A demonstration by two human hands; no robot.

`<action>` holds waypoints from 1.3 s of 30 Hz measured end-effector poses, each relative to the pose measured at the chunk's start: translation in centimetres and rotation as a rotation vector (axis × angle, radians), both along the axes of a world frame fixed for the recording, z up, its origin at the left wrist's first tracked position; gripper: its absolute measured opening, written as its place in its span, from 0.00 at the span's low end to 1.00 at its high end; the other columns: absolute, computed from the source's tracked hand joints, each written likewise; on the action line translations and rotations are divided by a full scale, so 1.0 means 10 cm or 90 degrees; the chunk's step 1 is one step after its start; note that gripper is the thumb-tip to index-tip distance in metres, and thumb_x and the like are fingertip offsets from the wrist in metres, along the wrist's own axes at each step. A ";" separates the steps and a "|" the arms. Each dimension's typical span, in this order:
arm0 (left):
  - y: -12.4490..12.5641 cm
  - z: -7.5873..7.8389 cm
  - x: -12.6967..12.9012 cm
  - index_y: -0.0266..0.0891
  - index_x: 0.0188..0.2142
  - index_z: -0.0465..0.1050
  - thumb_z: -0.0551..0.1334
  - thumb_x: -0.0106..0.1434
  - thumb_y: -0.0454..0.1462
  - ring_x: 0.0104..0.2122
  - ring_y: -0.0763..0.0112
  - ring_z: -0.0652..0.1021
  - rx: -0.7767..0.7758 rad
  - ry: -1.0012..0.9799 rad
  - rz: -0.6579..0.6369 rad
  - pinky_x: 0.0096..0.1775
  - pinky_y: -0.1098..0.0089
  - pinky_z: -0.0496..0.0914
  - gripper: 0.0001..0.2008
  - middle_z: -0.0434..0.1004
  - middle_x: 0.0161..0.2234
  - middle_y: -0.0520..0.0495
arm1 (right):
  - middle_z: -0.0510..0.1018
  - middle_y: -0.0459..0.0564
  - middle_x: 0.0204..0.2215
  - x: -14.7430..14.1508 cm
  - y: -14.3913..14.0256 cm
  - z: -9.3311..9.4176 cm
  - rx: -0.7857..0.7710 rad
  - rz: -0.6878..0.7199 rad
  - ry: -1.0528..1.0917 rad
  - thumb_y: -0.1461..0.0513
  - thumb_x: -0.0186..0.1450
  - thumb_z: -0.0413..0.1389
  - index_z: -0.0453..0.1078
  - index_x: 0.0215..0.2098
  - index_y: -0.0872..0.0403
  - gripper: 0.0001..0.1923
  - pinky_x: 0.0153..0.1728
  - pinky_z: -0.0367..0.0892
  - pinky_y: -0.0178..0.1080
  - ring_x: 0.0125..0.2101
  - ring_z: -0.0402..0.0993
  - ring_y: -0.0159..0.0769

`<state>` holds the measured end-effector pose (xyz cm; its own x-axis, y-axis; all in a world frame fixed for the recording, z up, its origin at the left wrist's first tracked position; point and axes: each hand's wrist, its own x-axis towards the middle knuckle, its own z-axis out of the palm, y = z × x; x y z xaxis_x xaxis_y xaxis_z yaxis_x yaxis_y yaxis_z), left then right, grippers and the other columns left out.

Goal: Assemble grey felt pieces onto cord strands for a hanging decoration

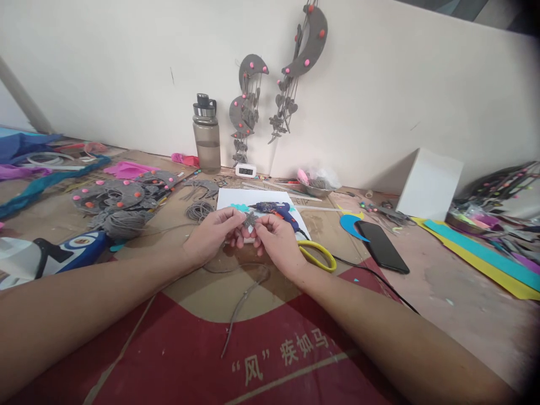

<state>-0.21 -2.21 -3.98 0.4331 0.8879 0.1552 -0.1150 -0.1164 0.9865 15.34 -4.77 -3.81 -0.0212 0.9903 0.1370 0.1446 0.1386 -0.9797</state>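
Observation:
Between the fingertips of both hands is a small grey felt snowflake-like shape (250, 219). My left hand (218, 229) pinches its left side, and my right hand (276, 236) pinches its right side. Just behind them a blue glue gun (278, 210) lies on a white board (228, 197), its nozzle pointing left. A turquoise felt cutout (239, 207) rests on the board by the nozzle. Grey cord (238, 308) trails over the cardboard below my hands. Beside my right wrist are yellow-handled scissors (318, 256), with their blades hidden.
A water bottle (206, 135) and a small digital clock (245, 170) stand by the wall, where grey moon hangings (312, 42) hang. To the right lie a black phone (383, 246) and a blue crescent (353, 226). Grey yarn (126, 224) and felt moons (113, 194) sit left.

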 end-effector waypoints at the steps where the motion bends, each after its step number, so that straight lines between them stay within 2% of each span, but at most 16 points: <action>1: 0.00 0.00 0.00 0.37 0.29 0.66 0.59 0.61 0.47 0.21 0.76 0.72 -0.004 -0.009 0.001 0.23 0.74 0.63 0.15 0.75 0.26 0.49 | 0.71 0.41 0.20 0.00 0.00 0.00 -0.001 0.004 0.006 0.60 0.58 0.52 0.64 0.29 0.53 0.04 0.14 0.63 0.29 0.16 0.65 0.25; 6: 0.01 0.01 0.02 0.38 0.30 0.66 0.61 0.59 0.48 0.20 0.77 0.72 -0.014 -0.029 0.016 0.23 0.74 0.64 0.15 0.74 0.26 0.51 | 0.72 0.41 0.22 0.01 0.03 -0.02 -0.003 0.015 0.044 0.58 0.59 0.53 0.64 0.30 0.53 0.06 0.14 0.63 0.29 0.17 0.65 0.25; 10: 0.03 0.00 0.02 0.37 0.30 0.67 0.62 0.57 0.48 0.19 0.77 0.70 0.005 0.045 0.023 0.20 0.76 0.62 0.15 0.71 0.22 0.52 | 0.71 0.42 0.22 0.01 0.03 -0.02 -0.002 0.029 0.040 0.55 0.59 0.53 0.63 0.30 0.53 0.09 0.13 0.62 0.29 0.17 0.65 0.25; 17: 0.05 -0.02 0.00 0.38 0.27 0.65 0.62 0.58 0.48 0.15 0.77 0.67 0.030 0.121 0.046 0.18 0.76 0.60 0.16 0.70 0.18 0.52 | 0.69 0.43 0.27 0.03 0.00 -0.02 0.123 -0.038 -0.013 0.55 0.61 0.54 0.63 0.37 0.51 0.10 0.15 0.60 0.29 0.21 0.65 0.27; 21: 0.03 0.01 0.01 0.38 0.29 0.65 0.62 0.57 0.47 0.15 0.78 0.67 0.050 0.149 0.062 0.18 0.77 0.58 0.14 0.70 0.17 0.53 | 0.70 0.45 0.28 0.03 -0.01 -0.01 0.162 -0.055 -0.097 0.56 0.62 0.54 0.64 0.35 0.52 0.08 0.20 0.62 0.31 0.24 0.65 0.29; 24: 0.00 0.06 0.03 0.38 0.28 0.65 0.63 0.57 0.46 0.15 0.78 0.67 0.060 0.161 0.081 0.19 0.76 0.58 0.14 0.69 0.16 0.54 | 0.69 0.45 0.28 0.02 -0.03 0.01 0.192 -0.089 -0.105 0.57 0.61 0.55 0.62 0.33 0.51 0.08 0.22 0.62 0.32 0.26 0.65 0.30; 26: -0.02 0.08 0.03 0.39 0.28 0.65 0.63 0.56 0.46 0.15 0.78 0.65 0.075 0.169 0.112 0.19 0.76 0.58 0.14 0.67 0.16 0.55 | 0.69 0.45 0.29 0.02 -0.06 0.02 0.208 -0.078 -0.119 0.57 0.61 0.55 0.61 0.32 0.51 0.07 0.23 0.62 0.32 0.26 0.65 0.30; 29: -0.04 0.08 0.02 0.39 0.29 0.67 0.65 0.55 0.46 0.15 0.79 0.63 0.118 0.184 0.166 0.20 0.75 0.57 0.13 0.65 0.17 0.57 | 0.71 0.46 0.30 0.02 -0.08 0.02 0.204 -0.042 -0.154 0.57 0.62 0.53 0.65 0.34 0.51 0.06 0.23 0.62 0.33 0.26 0.66 0.30; 33: -0.04 0.06 0.01 0.39 0.29 0.66 0.65 0.55 0.45 0.17 0.79 0.65 0.128 0.168 0.136 0.21 0.75 0.59 0.13 0.68 0.21 0.56 | 0.72 0.47 0.29 0.03 -0.06 -0.03 0.178 -0.022 -0.173 0.56 0.64 0.52 0.68 0.39 0.51 0.09 0.23 0.62 0.34 0.25 0.66 0.31; 39: -0.02 0.03 0.01 0.39 0.28 0.63 0.66 0.53 0.45 0.20 0.77 0.68 0.127 0.145 0.143 0.22 0.75 0.61 0.14 0.67 0.22 0.56 | 0.73 0.45 0.28 0.04 -0.03 -0.06 0.167 -0.007 -0.192 0.57 0.64 0.51 0.68 0.36 0.50 0.08 0.24 0.61 0.34 0.25 0.66 0.32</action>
